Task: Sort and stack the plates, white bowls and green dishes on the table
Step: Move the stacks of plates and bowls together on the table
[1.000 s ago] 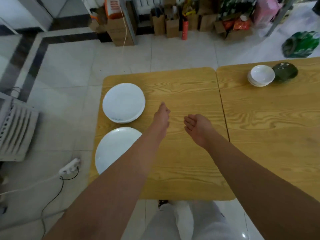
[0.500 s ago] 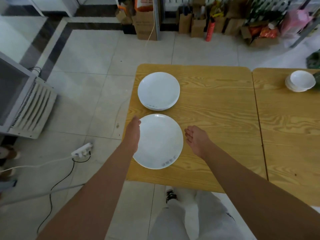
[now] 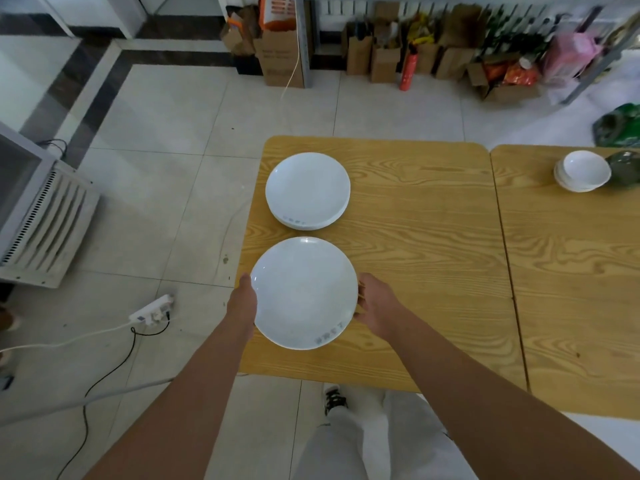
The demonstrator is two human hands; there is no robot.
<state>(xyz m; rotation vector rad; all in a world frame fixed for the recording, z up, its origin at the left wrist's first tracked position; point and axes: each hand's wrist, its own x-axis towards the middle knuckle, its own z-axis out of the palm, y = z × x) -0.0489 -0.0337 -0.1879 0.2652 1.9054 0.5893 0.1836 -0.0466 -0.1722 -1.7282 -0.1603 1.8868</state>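
A single white plate lies near the front left corner of the wooden table. My left hand grips its left rim and my right hand grips its right rim, fingers tucked under the edge. Just beyond it sits a stack of white plates. On the second table to the right, a stack of white bowls stands next to a dark green dish, which the frame edge partly cuts off.
A second wooden table abuts the first on the right. On the floor to the left are a white power strip with cables and a grey appliance. Cardboard boxes and a red extinguisher line the far wall.
Both hands moved from the middle of the table to the near plate and closed on its opposite rims. The view swung left, pushing the bowls toward the right edge.
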